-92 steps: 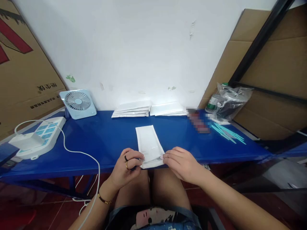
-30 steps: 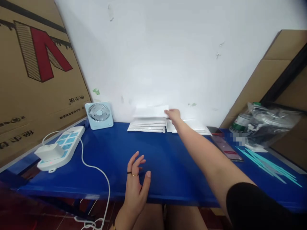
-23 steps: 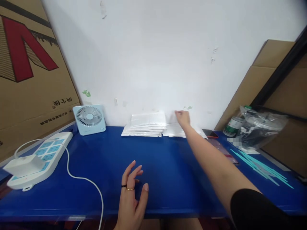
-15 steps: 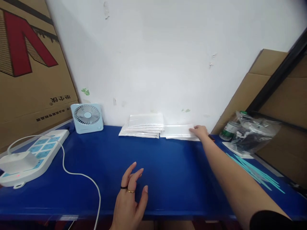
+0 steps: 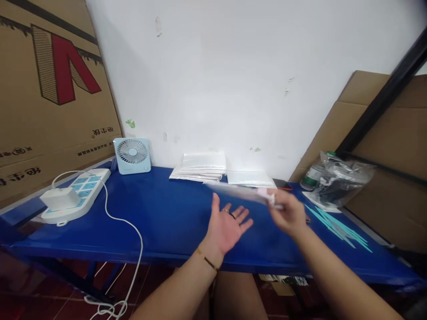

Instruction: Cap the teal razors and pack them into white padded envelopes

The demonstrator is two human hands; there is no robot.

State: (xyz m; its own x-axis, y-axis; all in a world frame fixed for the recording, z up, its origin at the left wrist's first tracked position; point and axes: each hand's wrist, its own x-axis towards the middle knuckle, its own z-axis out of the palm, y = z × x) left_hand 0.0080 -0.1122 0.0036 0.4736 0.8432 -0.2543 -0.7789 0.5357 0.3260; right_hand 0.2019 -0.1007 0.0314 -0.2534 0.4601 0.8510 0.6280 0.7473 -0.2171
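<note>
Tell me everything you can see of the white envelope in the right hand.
The white envelope is a flat, thin mailer of pale, slightly glossy material, seen almost edge-on and blurred, so no print or flap can be made out. It lies roughly level in the air above the blue table, clear of its surface. The right hand pinches its right end; the rest juts out to the left. The left hand is open, palm up, just below it; whether they touch cannot be told.
</note>
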